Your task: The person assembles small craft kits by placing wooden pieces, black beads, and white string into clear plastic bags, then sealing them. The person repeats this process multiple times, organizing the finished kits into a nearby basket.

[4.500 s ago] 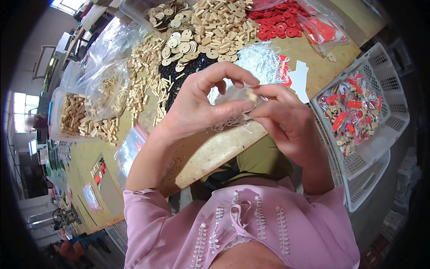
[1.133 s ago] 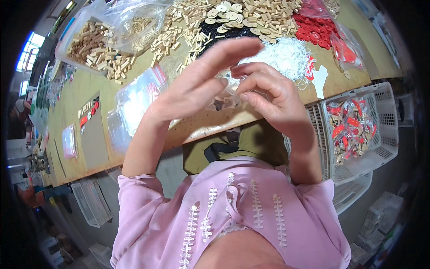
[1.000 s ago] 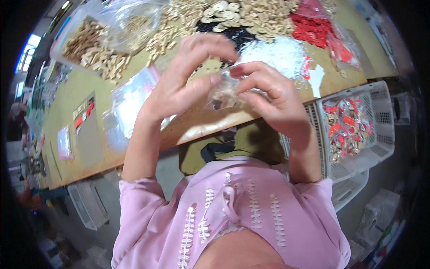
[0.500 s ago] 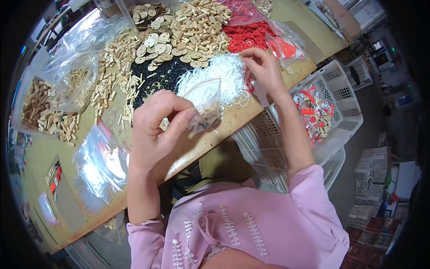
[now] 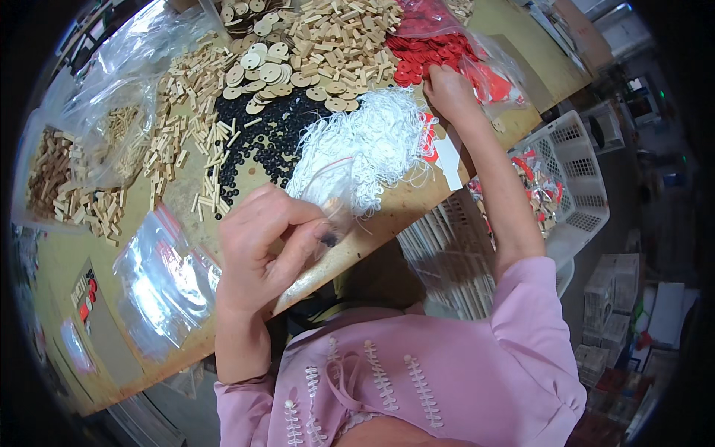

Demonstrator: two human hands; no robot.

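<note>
Your left grip (image 5: 262, 242) pinches a clear bag (image 5: 334, 188). Your right grip (image 5: 450, 92) is at the red discs (image 5: 421, 51); whether it holds any, I cannot tell.

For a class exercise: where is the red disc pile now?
In the head view, the red disc pile lies upper right of centre, just right of the wooden blocks and beyond the white string, with the right hand at its edge.
</note>
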